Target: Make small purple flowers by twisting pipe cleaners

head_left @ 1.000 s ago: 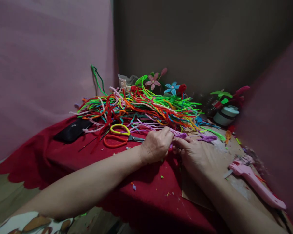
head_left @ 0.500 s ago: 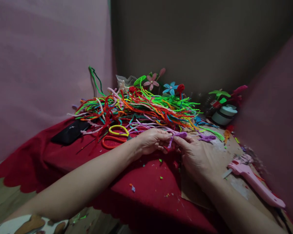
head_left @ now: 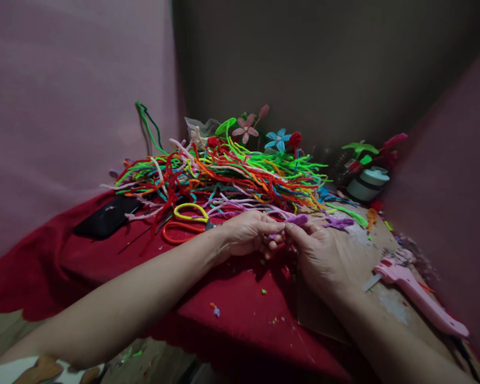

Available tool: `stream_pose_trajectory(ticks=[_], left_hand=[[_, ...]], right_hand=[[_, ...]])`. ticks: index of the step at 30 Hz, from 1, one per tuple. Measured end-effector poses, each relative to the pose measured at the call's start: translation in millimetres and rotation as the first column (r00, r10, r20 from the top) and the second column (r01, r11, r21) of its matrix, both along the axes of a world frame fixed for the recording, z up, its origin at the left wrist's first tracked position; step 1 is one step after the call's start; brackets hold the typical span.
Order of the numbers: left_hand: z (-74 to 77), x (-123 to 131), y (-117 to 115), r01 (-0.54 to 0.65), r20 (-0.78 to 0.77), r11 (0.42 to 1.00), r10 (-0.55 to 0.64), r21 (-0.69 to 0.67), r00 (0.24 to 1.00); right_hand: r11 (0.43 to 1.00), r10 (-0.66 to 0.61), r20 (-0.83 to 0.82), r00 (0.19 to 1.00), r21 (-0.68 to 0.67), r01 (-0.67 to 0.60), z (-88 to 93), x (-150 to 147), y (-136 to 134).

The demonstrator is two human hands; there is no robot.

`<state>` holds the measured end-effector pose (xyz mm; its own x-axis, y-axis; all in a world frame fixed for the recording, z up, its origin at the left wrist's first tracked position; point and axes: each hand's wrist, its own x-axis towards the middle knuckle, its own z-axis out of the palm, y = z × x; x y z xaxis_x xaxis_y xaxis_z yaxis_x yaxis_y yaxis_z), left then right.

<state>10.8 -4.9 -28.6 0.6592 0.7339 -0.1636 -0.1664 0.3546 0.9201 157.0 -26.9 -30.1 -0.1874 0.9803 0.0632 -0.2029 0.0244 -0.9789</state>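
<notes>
My left hand (head_left: pixel 248 233) and my right hand (head_left: pixel 316 250) meet fingertip to fingertip over the red cloth (head_left: pixel 104 261). Both pinch a short purple pipe cleaner piece (head_left: pixel 296 219) between thumb and fingers. Just behind them spreads a big heap of pipe cleaners (head_left: pixel 224 176) in many colours. Scissors with yellow and orange handles (head_left: pixel 186 221) lie to the left of my left hand.
A black phone (head_left: pixel 104 217) lies at the left on the cloth. Finished pipe cleaner flowers (head_left: pixel 264 133) stand at the back. A pink glue gun (head_left: pixel 414 296) lies on cardboard (head_left: pixel 364 250) at the right, with a round white jar (head_left: pixel 367 184) behind. Small scraps litter the cloth.
My left hand has turned from knuckles-up to a pinch at the purple piece, and both hands shifted slightly. The view has tilted a little.
</notes>
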Motion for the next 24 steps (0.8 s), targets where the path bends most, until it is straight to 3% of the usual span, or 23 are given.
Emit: stream_pose_trajectory(ticks=[2, 3, 4, 6, 7, 8, 10, 14, 17, 20, 22, 24], left_hand=[[2.3, 1.6, -2.0, -0.034, -0.160, 0.983, 0.063, 0.180, 0.985], [2.9, 2.5, -3.2, -0.042, -0.267, 0.945, 0.134, 0.324, 0.954], [3.1, 3.5, -4.6, -0.026, -0.375, 0.870, 0.239, 0.493, 0.895], [2.7, 5.8, -8.5, 0.131, -0.510, 0.613, 0.499, 0.779, 0.701], [2.2, 6.9, -10.8, 0.252, -0.518, 0.469, 0.616, 0.847, 0.594], [1.7, 7.9, -13.3, 0.375, -0.501, 0.344, 0.704, 0.861, 0.504], [0.9, 9.8, -18.1, 0.555, -0.453, 0.182, 0.797, 0.812, 0.400], [0.6, 13.3, -24.1, 0.638, -0.336, 0.002, 0.851, 0.770, 0.403], [-0.3, 15.4, -24.7, 0.592, -0.271, -0.050, 0.856, 0.804, 0.440], [-1.3, 14.1, -20.9, 0.478, -0.258, -0.001, 0.841, 0.878, 0.476], [-1.0, 10.8, -15.4, 0.293, -0.271, 0.135, 0.823, 0.947, 0.498], [0.2, 6.1, -8.2, 0.021, -0.321, 0.376, 0.759, 0.926, 0.566]], right_hand=[[0.997, -0.073, 0.064, 0.995, 0.008, 0.073, 2.4, 0.2, -0.9], [0.994, -0.109, 0.110, 0.988, 0.011, 0.108, 4.7, 0.0, -1.8], [0.991, -0.134, 0.159, 0.978, 0.006, 0.135, 7.7, -0.3, -2.9], [0.987, -0.152, 0.231, 0.961, -0.019, 0.160, 15.0, -1.5, -5.6], [0.986, -0.152, 0.256, 0.955, -0.032, 0.165, 18.8, -2.2, -6.9], [0.985, -0.147, 0.275, 0.950, -0.044, 0.165, 22.2, -3.0, -8.0], [0.982, -0.160, 0.291, 0.943, -0.045, 0.181, 25.6, -4.2, -8.9], [0.986, -0.158, 0.154, 0.975, -0.032, 0.165, 13.6, -5.3, -4.5], [0.991, -0.120, 0.061, 0.991, -0.046, 0.123, -1.9, -4.9, 1.0], [0.991, -0.124, 0.030, 0.992, -0.053, 0.125, -8.8, -3.6, 4.8], [0.990, -0.127, 0.012, 0.992, -0.057, 0.127, -8.0, -1.8, 6.6], [0.992, -0.117, -0.009, 0.993, -0.057, 0.116, -5.2, 0.5, 8.0]])
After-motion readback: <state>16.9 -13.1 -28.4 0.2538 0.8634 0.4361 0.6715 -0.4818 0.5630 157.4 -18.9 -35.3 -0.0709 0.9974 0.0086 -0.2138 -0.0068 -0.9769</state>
